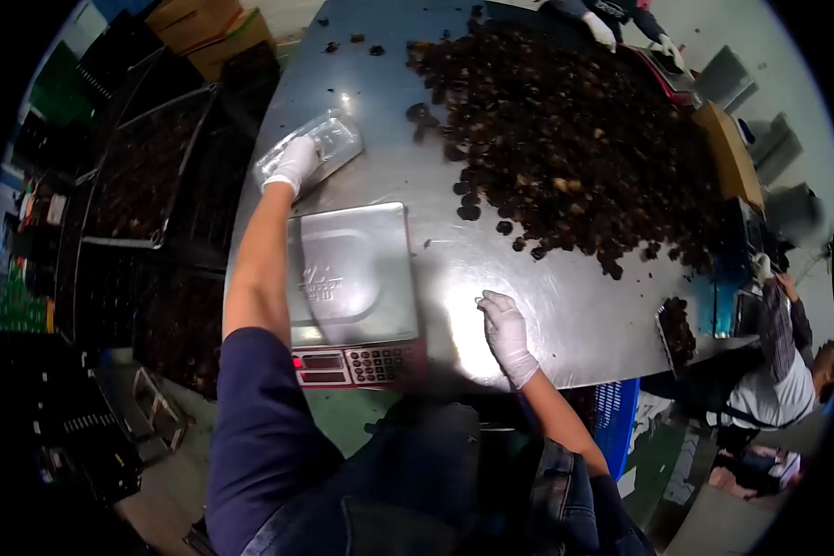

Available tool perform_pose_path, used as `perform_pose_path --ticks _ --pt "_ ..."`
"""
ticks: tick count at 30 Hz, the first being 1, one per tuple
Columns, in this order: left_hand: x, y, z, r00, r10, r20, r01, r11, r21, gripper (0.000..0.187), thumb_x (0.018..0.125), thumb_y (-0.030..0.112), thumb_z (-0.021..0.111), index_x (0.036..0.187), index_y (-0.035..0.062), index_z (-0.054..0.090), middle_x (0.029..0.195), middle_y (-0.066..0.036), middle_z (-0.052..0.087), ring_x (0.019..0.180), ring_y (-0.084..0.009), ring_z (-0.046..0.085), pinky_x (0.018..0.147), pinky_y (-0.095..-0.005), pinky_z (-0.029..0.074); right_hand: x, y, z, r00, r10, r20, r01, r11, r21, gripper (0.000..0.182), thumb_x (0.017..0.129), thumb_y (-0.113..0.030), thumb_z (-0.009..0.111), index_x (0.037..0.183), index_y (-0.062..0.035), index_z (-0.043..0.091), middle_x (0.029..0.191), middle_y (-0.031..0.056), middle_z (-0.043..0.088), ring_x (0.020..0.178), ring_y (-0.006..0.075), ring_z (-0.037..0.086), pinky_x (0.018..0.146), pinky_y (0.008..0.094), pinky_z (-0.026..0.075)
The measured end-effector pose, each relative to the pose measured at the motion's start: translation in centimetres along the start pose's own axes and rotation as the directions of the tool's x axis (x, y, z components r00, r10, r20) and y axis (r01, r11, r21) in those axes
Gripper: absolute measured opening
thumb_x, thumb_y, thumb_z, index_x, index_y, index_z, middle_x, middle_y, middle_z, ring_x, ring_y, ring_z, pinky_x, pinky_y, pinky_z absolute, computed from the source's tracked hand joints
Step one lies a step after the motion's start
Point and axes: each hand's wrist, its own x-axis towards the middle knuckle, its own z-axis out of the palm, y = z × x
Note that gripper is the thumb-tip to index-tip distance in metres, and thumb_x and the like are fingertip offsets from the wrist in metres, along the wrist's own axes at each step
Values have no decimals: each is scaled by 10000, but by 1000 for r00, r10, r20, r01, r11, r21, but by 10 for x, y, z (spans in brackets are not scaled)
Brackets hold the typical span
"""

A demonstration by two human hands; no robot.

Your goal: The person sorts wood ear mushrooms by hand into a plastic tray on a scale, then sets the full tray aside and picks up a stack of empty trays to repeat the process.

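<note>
My left hand (296, 162), in a white glove, is closed at a clear plastic tray (341, 137) on the metal table's left side, its fingers bent down inside the tray. Just below it sits a weighing scale (352, 269) with a steel platform, a keypad and a red-lit display. Right of the scale, my gloved right hand (508, 341) hovers close over the table near its front edge, fingers loosely bent and apart, holding nothing. Beyond it spreads a large heap of dark brown, mushroom-like pieces (574, 139).
The steel table (389, 93) carries a few stray dark pieces at its far left. Crates of dark pieces (144, 176) stand left of it. A filled tray (676, 332) lies at the right edge. Gloved co-workers (774, 371) are at the right and far side. A blue crate (616, 412) stands below.
</note>
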Motion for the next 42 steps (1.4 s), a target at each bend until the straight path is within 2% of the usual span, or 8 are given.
perform_pose_path --ticks 1,7,11,17,25,31,37,42 --pt "-2 8 0 999 40 -16 -38 989 140 150 791 93 617 864 45 738 923 -235 692 893 -368 678 833 -427 522 -5 -6 10 932 360 54 -340 810 478 193 828 15 607 978 -85 674 1083 136 673 1000 328 626 841 399 537" --pt "-29 8 -8 853 312 -417 -179 928 327 202 698 32 644 897 45 677 873 -158 653 873 -343 635 797 -453 497 14 5 -2 999 32 28 -33 998 45 232 785 59 590 947 -72 693 1061 115 677 977 285 636 834 362 536" --pt "-165 77 -33 810 410 -419 -234 882 410 225 703 43 659 924 76 633 941 -122 597 926 -304 585 799 -427 467 32 -30 -17 896 444 -8 -369 754 544 218 826 55 581 970 -27 722 1023 108 692 980 223 649 878 301 508" --pt "-300 94 15 864 408 -293 -352 908 227 296 733 78 696 1019 133 646 915 -53 562 874 -241 547 757 -383 420 100 -160 -43 997 -53 55 -3 700 714 292 814 11 555 1074 -52 672 1030 135 653 984 303 611 868 380 492" --pt "-312 93 18 893 334 -302 -285 938 195 352 724 35 684 1065 101 623 925 -59 568 864 -256 537 754 -394 411 132 -120 -14 950 -313 19 297 916 271 456 842 -293 626 1237 -70 581 1296 136 571 1180 296 542 949 445 436" --pt "-322 149 -10 916 277 -291 -277 960 44 385 768 108 738 1138 103 631 1135 -91 608 1008 -273 573 849 -397 437 202 73 -98 930 192 -314 -330 813 -479 733 733 -413 781 1380 -243 481 1476 153 388 1375 375 321 1033 558 329" --pt "-292 244 72 928 361 -89 -356 794 -493 551 790 115 726 1299 6 545 1276 -172 565 1169 -362 534 1016 -425 414 110 140 -93 956 215 -198 -267 919 -290 520 818 -344 732 1279 -157 583 1293 128 534 1212 323 478 969 459 412" --pt "-251 305 175 960 275 -53 -267 841 -470 880 773 181 725 1459 -91 246 1449 -295 341 1333 -431 353 1091 -461 331 33 120 -105 962 220 -162 -250 949 -192 534 803 -206 709 1305 -131 547 1349 177 462 1267 377 413 1057 467 357"
